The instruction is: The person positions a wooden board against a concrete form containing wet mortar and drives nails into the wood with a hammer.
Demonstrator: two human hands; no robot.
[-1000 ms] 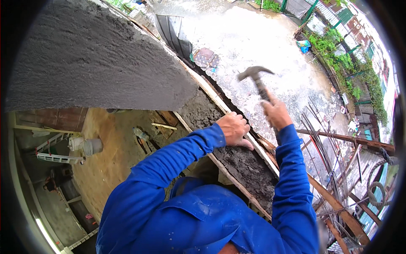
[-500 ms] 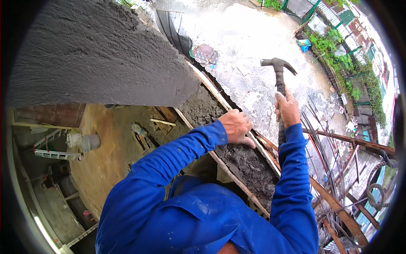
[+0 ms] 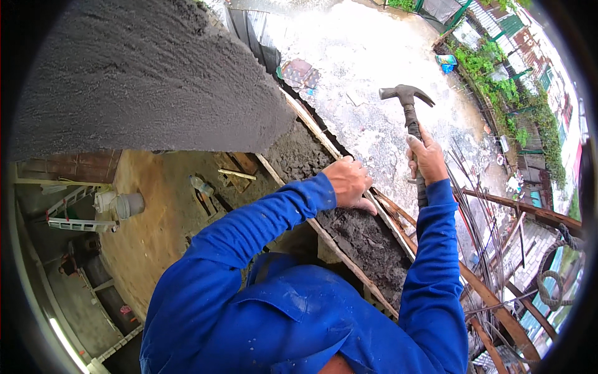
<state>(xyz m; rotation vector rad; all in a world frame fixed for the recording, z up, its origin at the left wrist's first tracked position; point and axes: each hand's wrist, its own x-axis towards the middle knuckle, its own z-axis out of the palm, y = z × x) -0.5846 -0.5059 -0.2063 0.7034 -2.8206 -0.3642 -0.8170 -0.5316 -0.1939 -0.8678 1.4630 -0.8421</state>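
- Since a second ago, our right hand (image 3: 428, 161) has shifted rightward, carrying the hammer (image 3: 410, 113) with it, so that its head now stands farther right; our left hand (image 3: 346, 182) has kept nearly the same place.
- We have the right fingers wrapped around the handle, partway along it; the head projects beyond them, on the side away from our body.
- Its long axis runs away from us, roughly in line with our blue right sleeve (image 3: 431, 258), with the striking face turned left and the claw right.
- We have the left fingers bent over the outer board (image 3: 316, 130), thumb stretched out on the near side above the dark grey mortar (image 3: 364, 237); whether they also pinch something small, we cannot tell.
- That board slants from upper left to lower right, left of the hammer and across its line. Our left hand is the nearer one, touching it; the hammer's head is clear of it.
- Nearer our body, the inner board (image 3: 350, 265) borders the mortar's other side.
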